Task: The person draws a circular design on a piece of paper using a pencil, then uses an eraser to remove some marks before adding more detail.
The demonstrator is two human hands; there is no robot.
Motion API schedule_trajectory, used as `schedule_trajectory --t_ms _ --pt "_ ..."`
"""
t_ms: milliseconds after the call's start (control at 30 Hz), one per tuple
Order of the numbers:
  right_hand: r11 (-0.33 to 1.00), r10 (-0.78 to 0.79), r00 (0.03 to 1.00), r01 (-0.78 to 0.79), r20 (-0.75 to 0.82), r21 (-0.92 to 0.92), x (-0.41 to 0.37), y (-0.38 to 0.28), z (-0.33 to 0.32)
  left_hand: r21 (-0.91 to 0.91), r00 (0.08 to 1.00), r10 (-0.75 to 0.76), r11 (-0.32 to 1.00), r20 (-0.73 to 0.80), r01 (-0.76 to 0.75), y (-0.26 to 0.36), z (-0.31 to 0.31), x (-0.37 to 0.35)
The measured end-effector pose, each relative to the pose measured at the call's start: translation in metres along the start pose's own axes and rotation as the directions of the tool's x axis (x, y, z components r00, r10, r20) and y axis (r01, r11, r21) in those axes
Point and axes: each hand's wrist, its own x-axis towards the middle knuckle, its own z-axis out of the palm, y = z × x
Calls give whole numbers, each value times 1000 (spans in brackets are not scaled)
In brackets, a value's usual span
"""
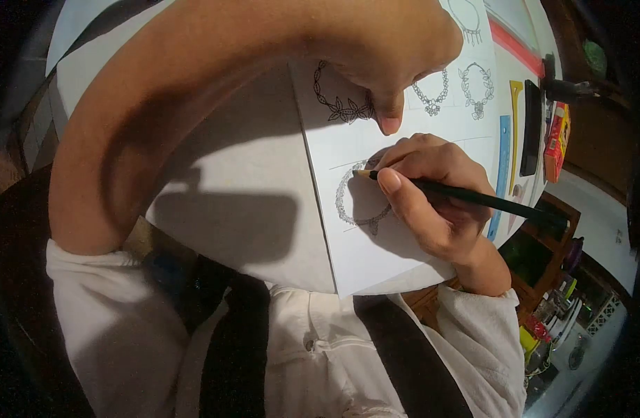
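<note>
A dark green pencil is pinched in my right hand, its sharpened tip touching the upper part of a pencil-drawn necklace. That drawing is on a white sheet of paper, and my fingers cover its right side. My left hand rests higher on the same sheet, thumb pressed down beside a darker leaf-patterned necklace drawing. Its other fingers are curled and mostly hidden, so whatever they may hold cannot be made out. More necklace drawings run along the sheet's upper part.
Right of the sheet lie a blue ruler, a yellow ruler, a black oblong object and a red-and-yellow box. The white tabletop ends in a curved edge near my body. Wooden furniture stands beyond on the right.
</note>
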Motion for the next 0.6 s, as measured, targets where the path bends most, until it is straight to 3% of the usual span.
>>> schedule_trajectory --t_ms 67,233,367,433,600 --pt "999 31 1000 -31 5 29 -1 0 -1 39 1000 -7 999 -23 8 2 -1 1" --pt "996 66 998 -66 -4 66 -2 0 -2 -67 964 -146 984 224 164 5 -17 14" --pt "997 58 998 -58 12 59 0 -1 -2 -61 971 -144 986 190 158 3 -12 11" --pt "997 52 998 -53 24 48 -1 0 -2 -40 994 -76 996 73 79 1 -7 4" --pt "998 48 999 -48 -2 50 -1 0 -1 -56 965 -166 982 205 181 6 -17 14"
